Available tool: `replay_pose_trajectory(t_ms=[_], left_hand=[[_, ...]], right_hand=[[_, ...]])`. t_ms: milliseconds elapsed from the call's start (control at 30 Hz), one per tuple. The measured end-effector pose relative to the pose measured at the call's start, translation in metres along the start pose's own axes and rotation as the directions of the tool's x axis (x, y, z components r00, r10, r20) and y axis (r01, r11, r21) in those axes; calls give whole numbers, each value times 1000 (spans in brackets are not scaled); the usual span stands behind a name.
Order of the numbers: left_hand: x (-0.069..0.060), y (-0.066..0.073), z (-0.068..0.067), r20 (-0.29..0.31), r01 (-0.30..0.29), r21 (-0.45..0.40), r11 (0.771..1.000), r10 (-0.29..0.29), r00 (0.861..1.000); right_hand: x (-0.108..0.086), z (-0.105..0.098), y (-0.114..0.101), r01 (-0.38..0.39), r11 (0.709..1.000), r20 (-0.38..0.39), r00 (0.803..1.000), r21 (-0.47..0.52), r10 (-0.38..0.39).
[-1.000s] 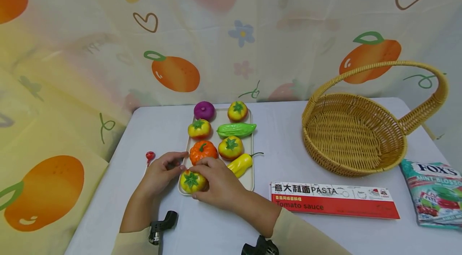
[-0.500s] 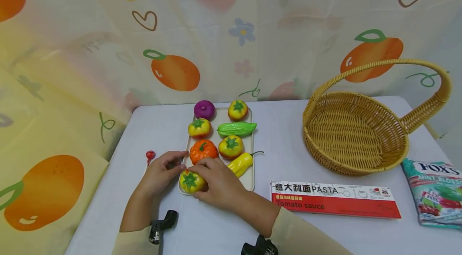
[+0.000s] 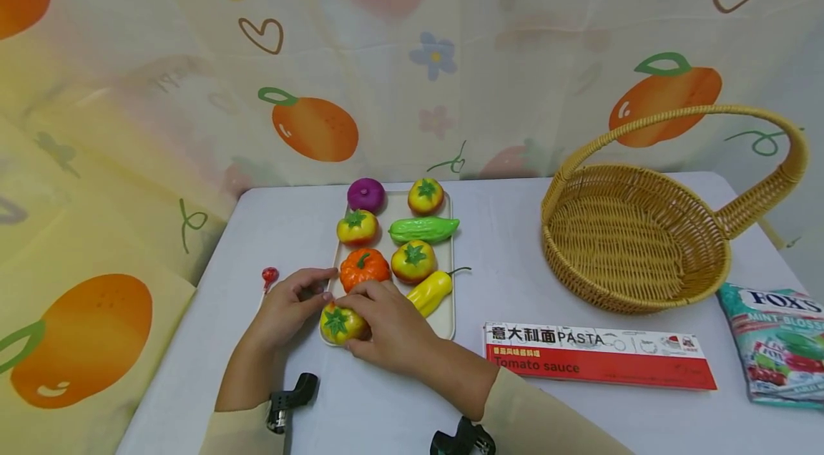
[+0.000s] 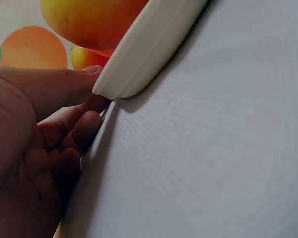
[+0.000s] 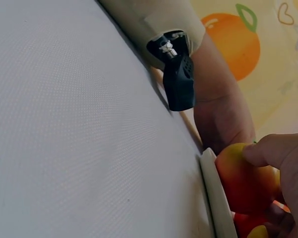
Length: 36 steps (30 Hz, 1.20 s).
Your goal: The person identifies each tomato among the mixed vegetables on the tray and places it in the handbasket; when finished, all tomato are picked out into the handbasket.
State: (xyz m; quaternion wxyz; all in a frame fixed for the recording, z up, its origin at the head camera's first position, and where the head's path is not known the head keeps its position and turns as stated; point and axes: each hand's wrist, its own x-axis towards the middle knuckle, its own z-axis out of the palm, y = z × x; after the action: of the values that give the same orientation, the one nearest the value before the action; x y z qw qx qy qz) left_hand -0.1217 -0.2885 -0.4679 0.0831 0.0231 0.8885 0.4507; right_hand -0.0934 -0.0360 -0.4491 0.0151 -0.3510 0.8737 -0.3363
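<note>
In the head view, a shallow cream tray [image 3: 443, 328] bears toy produce in two columns. My right hand [image 3: 394, 332] grips a yellow-red persimmon [image 3: 339, 325] with a green calyx at the tray's near left corner; the right wrist view has the thumb on the persimmon [image 5: 244, 181]. My left hand [image 3: 287, 310] pinches the tray's left rim, its thumb on the edge of the tray [image 4: 149, 52] in the left wrist view. Close by lie an orange pumpkin [image 3: 364, 269], a yellow pepper [image 3: 430, 293] and another persimmon [image 3: 413, 261].
Farther back on the tray sit a green bitter melon [image 3: 423, 230], a purple onion [image 3: 366, 195] and more persimmons. A red lollipop [image 3: 270, 276] lies left. Rightward are a wicker basket [image 3: 634, 301], a pasta box [image 3: 599, 358] and a candy bag [image 3: 775, 348].
Both hands keep their places on the persimmon and the tray. The head view has shifted very slightly.
</note>
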Motion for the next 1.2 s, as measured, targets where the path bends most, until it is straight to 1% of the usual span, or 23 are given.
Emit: replay_pose_trajectory(t_ms=[200, 400, 633, 800, 1000, 1133, 1200], left_hand=[[1, 0, 0, -4, 11, 11, 1000, -11, 1000], [1, 0, 0, -8, 10, 9, 1000, -10, 1000], [1, 1, 0, -5, 13, 15, 1000, -13, 1000], [1, 0, -1, 1, 12, 0, 1000, -12, 1000], [1, -1, -2, 5, 0, -1, 1000, 0, 1000], [1, 1, -2, 5, 4, -6, 1000, -4, 1000], [0, 2, -2, 1, 10, -5, 1000, -10, 1000]], right_hand=[[0, -1, -1, -17, 1000, 20, 1000, -11, 17], [-1, 1, -1, 10, 1000, 0, 1000, -19, -10], [-2, 1, -3, 12, 999, -31, 999, 33, -11], [-4, -2, -5, 23, 996, -41, 999, 84, -20], [-5, -10, -6, 33, 994, -69, 997, 104, -26], [-10, -17, -7, 26, 993, -83, 996, 117, -16], [-12, -20, -8, 15, 991, -76, 997, 130, -5]])
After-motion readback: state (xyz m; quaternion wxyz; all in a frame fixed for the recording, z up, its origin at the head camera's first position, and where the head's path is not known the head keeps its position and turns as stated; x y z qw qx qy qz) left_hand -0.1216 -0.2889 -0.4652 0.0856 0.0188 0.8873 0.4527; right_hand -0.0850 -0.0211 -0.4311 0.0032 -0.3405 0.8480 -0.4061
